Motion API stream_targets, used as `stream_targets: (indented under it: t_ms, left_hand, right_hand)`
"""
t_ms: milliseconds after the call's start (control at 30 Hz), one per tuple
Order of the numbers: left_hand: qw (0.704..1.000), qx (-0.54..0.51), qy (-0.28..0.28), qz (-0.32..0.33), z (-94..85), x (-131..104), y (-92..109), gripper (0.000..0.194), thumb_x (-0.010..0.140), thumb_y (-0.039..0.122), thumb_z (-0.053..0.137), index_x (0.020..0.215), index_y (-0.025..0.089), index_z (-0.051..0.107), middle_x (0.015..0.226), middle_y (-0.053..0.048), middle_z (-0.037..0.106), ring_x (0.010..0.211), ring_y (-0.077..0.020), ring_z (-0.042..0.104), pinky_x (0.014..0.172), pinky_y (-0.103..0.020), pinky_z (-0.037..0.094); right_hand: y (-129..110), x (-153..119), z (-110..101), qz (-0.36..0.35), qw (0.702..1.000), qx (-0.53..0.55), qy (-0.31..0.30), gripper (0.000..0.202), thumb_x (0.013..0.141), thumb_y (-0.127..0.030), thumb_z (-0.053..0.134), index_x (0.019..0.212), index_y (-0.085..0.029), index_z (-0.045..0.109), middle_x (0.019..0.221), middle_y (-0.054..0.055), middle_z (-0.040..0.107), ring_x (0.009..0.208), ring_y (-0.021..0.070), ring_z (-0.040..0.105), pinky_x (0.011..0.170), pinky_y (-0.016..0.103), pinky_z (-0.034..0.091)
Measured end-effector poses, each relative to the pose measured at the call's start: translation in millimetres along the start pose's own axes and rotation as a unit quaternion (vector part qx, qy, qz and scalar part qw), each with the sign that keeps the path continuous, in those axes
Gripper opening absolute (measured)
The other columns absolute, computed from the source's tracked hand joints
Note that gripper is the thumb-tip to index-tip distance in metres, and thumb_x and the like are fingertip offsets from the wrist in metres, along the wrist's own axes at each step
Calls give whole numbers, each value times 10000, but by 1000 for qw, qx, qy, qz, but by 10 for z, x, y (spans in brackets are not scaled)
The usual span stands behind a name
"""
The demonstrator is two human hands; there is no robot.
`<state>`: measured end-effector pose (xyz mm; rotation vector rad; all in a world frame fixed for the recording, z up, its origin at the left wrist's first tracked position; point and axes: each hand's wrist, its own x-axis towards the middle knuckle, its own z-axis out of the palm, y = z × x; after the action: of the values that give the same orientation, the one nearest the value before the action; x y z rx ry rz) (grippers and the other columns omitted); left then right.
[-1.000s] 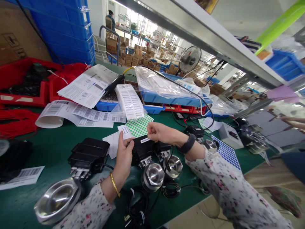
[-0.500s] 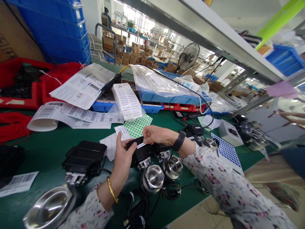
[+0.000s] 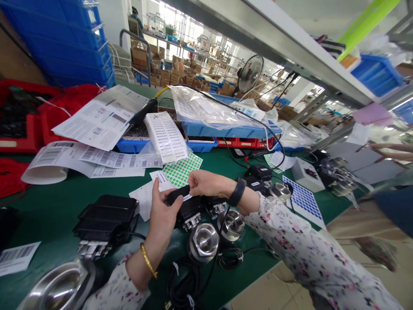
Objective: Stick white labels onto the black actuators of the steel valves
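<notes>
My left hand (image 3: 163, 215) grips the left end of a black box (image 3: 191, 208), with the thumb on its near face. A narrow white label (image 3: 186, 197) lies along that face. Fingers pinched, my right hand (image 3: 206, 183) is at the label's right end; the fingertips are partly hidden. Metal clips show under the box, and a steel hexagonal fitting (image 3: 204, 242) stands just in front of it. Beside it are a second fitting (image 3: 232, 224) and another black housing (image 3: 214, 204). Behind my hands lies a sheet of green dot stickers (image 3: 185, 168).
A larger black housing (image 3: 105, 221) and a big steel fitting (image 3: 60, 288) lie at left. Coiled black cables (image 3: 183, 284) are near the front edge. Labels on a sheet stack (image 3: 166, 137), red bins (image 3: 32, 131) and a blue tray (image 3: 226, 129) line the back. Blue dot stickers (image 3: 303, 200) lie at right.
The view has shifted slightly, so the bench items sit a little further left. My right fingers remain at the label and my left hand keeps its grip on the black box.
</notes>
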<state>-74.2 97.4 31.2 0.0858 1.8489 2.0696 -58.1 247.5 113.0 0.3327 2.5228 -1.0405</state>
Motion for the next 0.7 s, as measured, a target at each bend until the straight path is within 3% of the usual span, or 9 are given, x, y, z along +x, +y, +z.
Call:
stream_targets:
  t_ms: [200,700]
  left_hand:
    - [1000,20,0,14,-4,1,9,931,684,250,686,1450,218,158,944,-39,606,899,-190,579,883,-364,432]
    - [999,29,-1,14,2,-17,21,930,691,253,689,1453,218,156,962,-47,607,917,-191,579,906,-376,429]
  right_hand:
    - [-81,-66,3,-3,995,-92,44,219,707,-37,677,702,-153,491,679,-46,491,645,99,447,523,192,296]
    - [-213,-65,-8,24,981,-191,33,135,715,-73,678,719,-141,562,839,70,633,792,195,565,548,224,328]
